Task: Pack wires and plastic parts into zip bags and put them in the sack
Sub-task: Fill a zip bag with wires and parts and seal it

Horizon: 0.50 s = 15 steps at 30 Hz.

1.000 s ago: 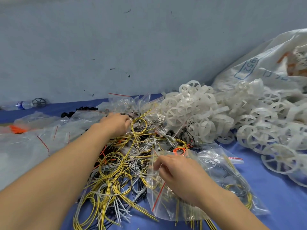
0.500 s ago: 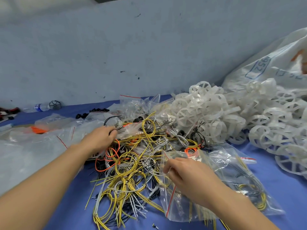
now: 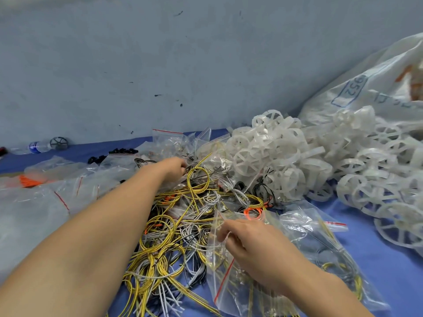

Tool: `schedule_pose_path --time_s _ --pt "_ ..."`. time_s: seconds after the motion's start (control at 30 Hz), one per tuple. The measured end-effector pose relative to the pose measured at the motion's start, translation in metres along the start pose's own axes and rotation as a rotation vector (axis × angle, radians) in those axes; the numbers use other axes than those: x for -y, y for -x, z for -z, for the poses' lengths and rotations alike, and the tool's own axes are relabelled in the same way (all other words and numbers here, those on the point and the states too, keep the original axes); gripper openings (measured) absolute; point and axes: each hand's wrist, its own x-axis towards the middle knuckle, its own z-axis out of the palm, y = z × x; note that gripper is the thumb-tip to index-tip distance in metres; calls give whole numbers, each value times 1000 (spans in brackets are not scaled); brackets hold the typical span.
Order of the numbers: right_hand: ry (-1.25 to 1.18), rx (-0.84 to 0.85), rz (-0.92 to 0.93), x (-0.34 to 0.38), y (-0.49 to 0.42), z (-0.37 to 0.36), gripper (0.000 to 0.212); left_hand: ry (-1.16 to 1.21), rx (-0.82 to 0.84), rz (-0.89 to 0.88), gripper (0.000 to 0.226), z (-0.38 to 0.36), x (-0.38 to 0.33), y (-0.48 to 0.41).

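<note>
A tangle of yellow, white, black and orange wires (image 3: 174,227) lies on the blue cloth in front of me. My left hand (image 3: 170,168) reaches to the pile's far side, fingers curled down among thin wires. My right hand (image 3: 249,248) pinches the open mouth of a clear zip bag (image 3: 223,291) with a red seal line; yellow wires show inside it. White plastic wheel parts (image 3: 286,161) are heaped at centre right. The white woven sack (image 3: 377,88) slumps against the wall at far right.
A second zip bag (image 3: 325,245) holding wires lies just right of my right hand. Loose clear zip bags (image 3: 45,202) cover the left side. A water bottle (image 3: 34,147) and small black parts (image 3: 123,151) lie by the grey wall. Bare blue cloth (image 3: 377,271) shows at right.
My left hand drew back to the left over the wires, then reached forward again to the far side of the pile. My right hand kept pinching the zip bag's mouth.
</note>
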Motion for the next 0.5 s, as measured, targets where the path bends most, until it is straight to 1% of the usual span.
schedule_pose_path --time_s 0.13,0.33,0.37,0.43,0.5 --pt "-15 3 7 -1 0 3 25 -4 -65 -1 35 -15 6 7" --pt "-12 -50 14 6 2 3 24 -163 -86 -64 30 -20 21 48" --pt "-17 -63 12 7 3 2 24 -150 -99 -67 28 -20 21 57" --pt "-26 -92 2 10 5 1 23 -34 -156 -63 26 -16 16 73" --pt "-34 -124 -18 11 7 -1 21 128 -304 -63 28 -4 8 91"
